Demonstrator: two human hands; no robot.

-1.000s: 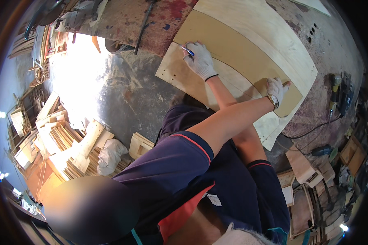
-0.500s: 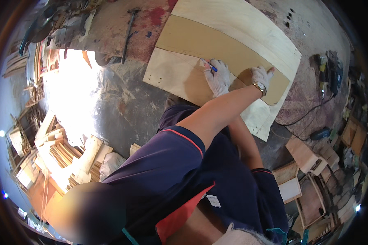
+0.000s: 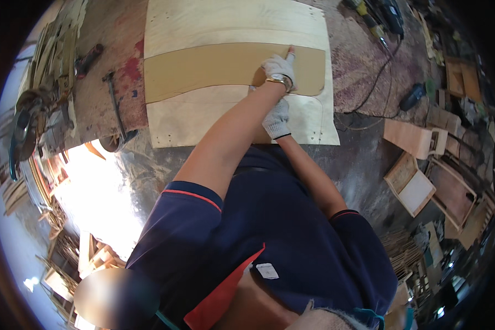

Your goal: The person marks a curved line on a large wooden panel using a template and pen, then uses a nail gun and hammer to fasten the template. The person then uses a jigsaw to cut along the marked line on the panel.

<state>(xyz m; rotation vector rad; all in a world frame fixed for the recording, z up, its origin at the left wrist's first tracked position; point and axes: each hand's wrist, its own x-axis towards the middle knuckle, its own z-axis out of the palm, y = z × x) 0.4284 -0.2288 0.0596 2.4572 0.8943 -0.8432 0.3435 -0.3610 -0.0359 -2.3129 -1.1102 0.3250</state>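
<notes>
A long tan curved template [image 3: 203,69] lies flat on a pale plywood sheet [image 3: 231,19]. My left hand [image 3: 280,70], in a white knit glove with a bare fingertip showing and a watch at the wrist, presses on the template's right part, fingers spread. My left forearm crosses over my right hand [image 3: 278,114], which is gloved too and rests at the template's near edge. Its fingers are mostly hidden; half a second ago they held a blue pen, which is out of sight now. Thin drawn lines run on the plywood.
A hammer [image 3: 114,104] lies left of the sheet on the stained bench. At the right are a yellow-and-black power tool [image 3: 371,25], a dark corded tool [image 3: 390,16] and a blue tool [image 3: 412,98]. Wooden boxes [image 3: 410,184] stand at the lower right.
The view has turned, so the sheet now looks straighter and further left. My right hand has come closer to my left hand and slipped under the left forearm, hiding the pen.
</notes>
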